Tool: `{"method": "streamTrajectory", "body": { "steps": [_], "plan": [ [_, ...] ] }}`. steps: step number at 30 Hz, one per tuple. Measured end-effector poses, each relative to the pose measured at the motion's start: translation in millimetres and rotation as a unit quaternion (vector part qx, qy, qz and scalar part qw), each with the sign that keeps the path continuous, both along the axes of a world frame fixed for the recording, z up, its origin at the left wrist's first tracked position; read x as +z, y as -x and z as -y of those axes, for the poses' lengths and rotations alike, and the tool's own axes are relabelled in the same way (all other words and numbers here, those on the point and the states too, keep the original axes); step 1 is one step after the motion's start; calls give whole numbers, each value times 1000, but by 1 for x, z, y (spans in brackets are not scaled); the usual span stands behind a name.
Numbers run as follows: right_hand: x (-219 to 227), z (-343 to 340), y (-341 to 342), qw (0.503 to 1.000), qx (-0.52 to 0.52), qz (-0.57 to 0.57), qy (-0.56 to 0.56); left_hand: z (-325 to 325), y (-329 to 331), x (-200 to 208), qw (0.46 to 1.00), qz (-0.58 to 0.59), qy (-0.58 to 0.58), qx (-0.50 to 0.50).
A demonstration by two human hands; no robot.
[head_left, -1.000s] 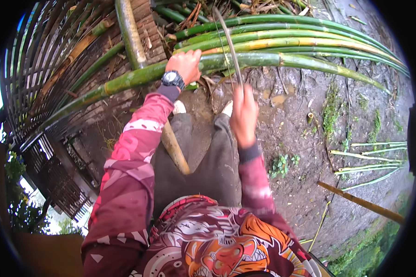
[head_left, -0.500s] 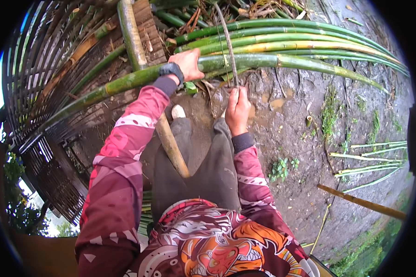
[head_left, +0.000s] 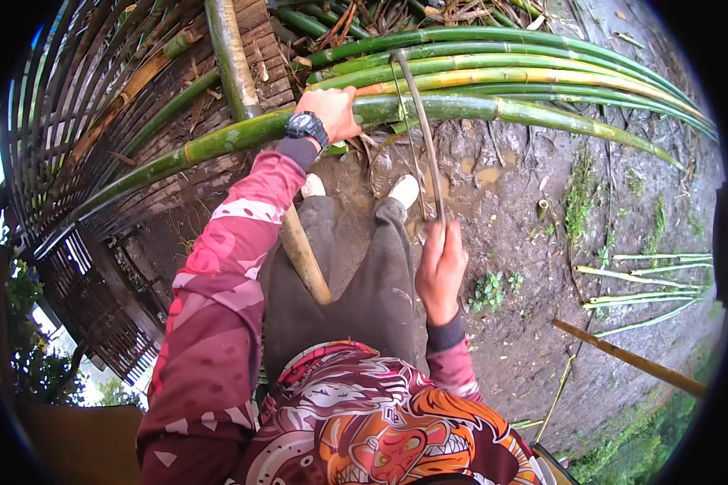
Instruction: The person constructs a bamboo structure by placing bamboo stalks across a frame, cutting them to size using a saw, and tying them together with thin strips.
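A long green bamboo pole (head_left: 477, 107) stretches across in front of me. My left hand (head_left: 332, 113), wearing a dark wristwatch (head_left: 306, 126), is closed over it left of the saw. In my right hand (head_left: 442, 271) is the handle of a bow saw (head_left: 426, 129) with a curved metal frame and a thin blade. The blade crosses the pole just right of my left hand; how deep it sits in the bamboo I cannot tell. A thicker, yellowish bamboo pole (head_left: 303, 255) passes beneath the green one and reaches back between my legs.
Several green bamboo poles (head_left: 542, 74) lie side by side beyond the held one. A slatted bamboo structure (head_left: 81, 105) stands at the left. Wet mud (head_left: 510, 218) spreads to the right, with thin cut sticks (head_left: 643, 272) and a brown pole (head_left: 623, 356) farther over.
My right hand has drawn the saw back toward me and slightly right, so more of its frame shows on the near side of the pole. My left hand stays on the bamboo.
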State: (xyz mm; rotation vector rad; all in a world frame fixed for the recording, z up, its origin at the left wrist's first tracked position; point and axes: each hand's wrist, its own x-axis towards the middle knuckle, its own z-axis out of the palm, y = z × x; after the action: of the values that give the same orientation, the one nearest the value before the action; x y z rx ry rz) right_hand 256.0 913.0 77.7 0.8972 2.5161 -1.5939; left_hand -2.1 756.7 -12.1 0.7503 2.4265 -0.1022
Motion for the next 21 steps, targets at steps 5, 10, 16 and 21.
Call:
{"method": "streamTrajectory", "body": {
  "steps": [5, 10, 16, 21],
  "plan": [
    [-61, -7, 120, 997, -51, -49, -35, -15, -7, -17, 999, -21, -14, -22],
    [-17, 4, 25, 998, -25, 38, 39, 9, -8, -14, 999, -31, 12, -12],
    [-35, 0, 35, 994, 15, -60, -87, -6, -4, -10, 997, -67, -16, -23],
    [-85, 3, 93, 995, -46, -81, -20, -4, -4, -23, 995, -85, -30, -34]
  ]
}}
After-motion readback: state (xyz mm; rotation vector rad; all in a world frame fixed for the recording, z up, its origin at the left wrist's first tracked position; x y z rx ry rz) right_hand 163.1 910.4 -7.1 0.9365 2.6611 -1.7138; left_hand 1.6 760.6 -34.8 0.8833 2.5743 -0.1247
